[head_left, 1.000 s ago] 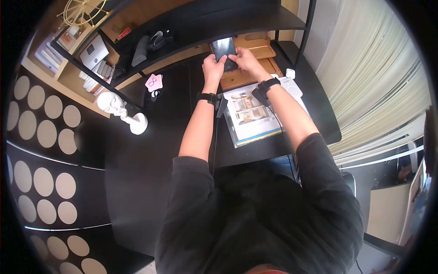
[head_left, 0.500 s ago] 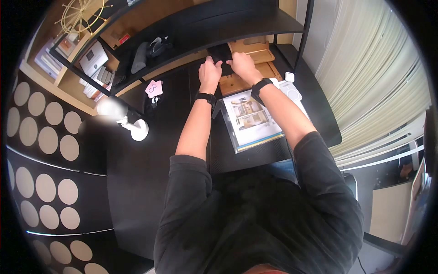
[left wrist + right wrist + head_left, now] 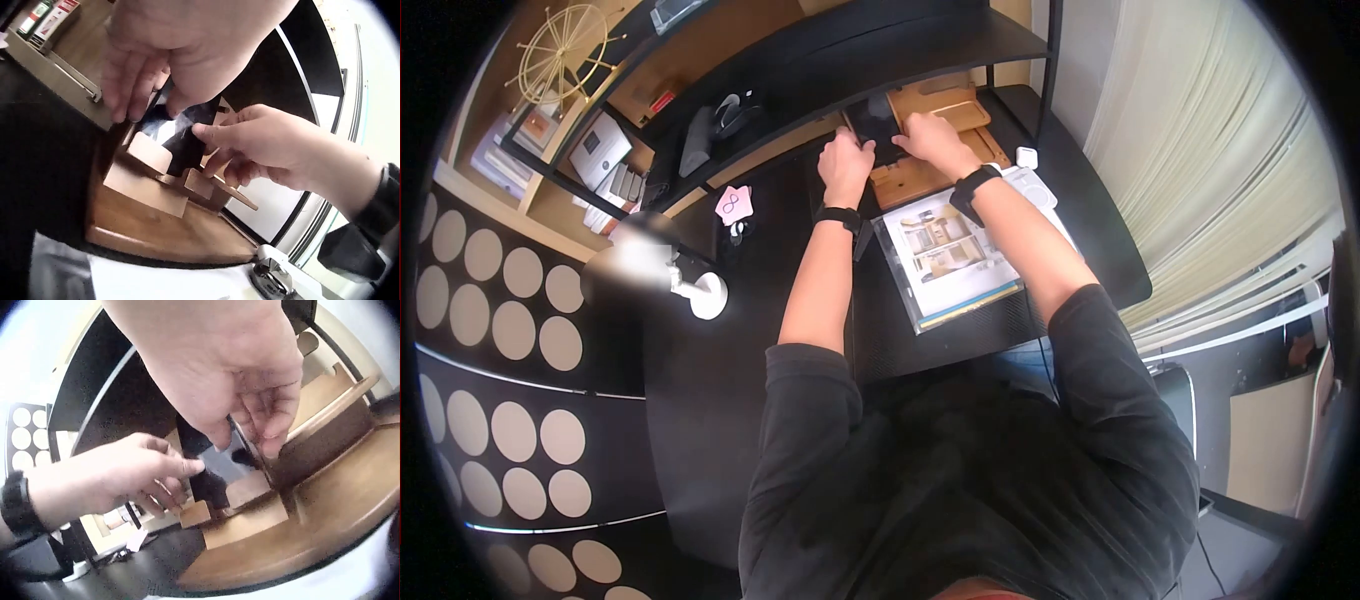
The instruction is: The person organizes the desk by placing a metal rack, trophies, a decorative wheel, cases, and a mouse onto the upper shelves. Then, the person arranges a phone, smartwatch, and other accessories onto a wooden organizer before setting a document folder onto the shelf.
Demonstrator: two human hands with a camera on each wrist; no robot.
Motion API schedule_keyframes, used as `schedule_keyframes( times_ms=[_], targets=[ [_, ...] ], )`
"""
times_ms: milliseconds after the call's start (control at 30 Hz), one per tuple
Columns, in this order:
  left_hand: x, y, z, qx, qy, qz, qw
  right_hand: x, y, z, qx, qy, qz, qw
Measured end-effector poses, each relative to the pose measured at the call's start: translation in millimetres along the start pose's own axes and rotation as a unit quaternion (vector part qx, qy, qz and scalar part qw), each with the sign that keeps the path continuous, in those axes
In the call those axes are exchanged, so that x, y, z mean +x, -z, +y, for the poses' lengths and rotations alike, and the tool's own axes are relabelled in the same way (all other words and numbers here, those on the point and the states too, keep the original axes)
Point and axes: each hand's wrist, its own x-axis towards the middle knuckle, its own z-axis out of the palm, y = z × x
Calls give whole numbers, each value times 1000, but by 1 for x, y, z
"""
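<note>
Between the two hands a dark, glossy smartphone leans on a wooden desk stand, its lower edge behind the stand's small front lips. My left hand pinches one long side, thumb on the screen and fingers round the edge. On the opposite side my right hand does the same, its thumb on the glass. Part of the phone is hidden by the hands. In the head view the stand's wooden tray reaches out to the right of the phone.
Nearer the body lies a stack of papers with a room picture. A small white case sits right of the stand. A black shelf overhangs the hands. Leftward are a pink star-shaped item and a white figure's base.
The phone, earlier raised with its screen showing, has gone down and back onto the stand. Both hands went with it and moved slightly apart, the left one leftward.
</note>
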Motion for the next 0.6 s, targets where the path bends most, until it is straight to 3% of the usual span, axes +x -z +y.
schedule_keyframes(
  times_ms=[67, 133, 200, 333, 400, 467, 533, 600],
  targets=[
    [-7, 1, 6, -9, 6, -8, 1000, -6, 16, 18, 10, -17, -35, 999],
    [-12, -4, 12, -30, -20, 41, 999, -12, 31, 49, 86, -20, -135, 987],
    [-29, -5, 32, -105, -60, -9, 993, -35, 53, 66, 74, -52, -141, 986],
    [-70, -13, 56, -106, -176, -142, 968, -81, 63, 94, 44, -76, -133, 987],
    [-85, -21, 53, -82, -186, -237, 950, -99, 64, 96, 55, -67, -124, 989],
    [-99, -29, 45, -69, -222, -232, 944, -115, 75, 87, 48, -16, -143, 988],
    [-111, -28, 41, -55, -259, -223, 938, -122, 68, 85, 69, -40, -148, 986],
    [-122, -25, 39, -22, -269, -234, 934, -127, 64, 76, -17, -9, -133, 991]
  ],
)
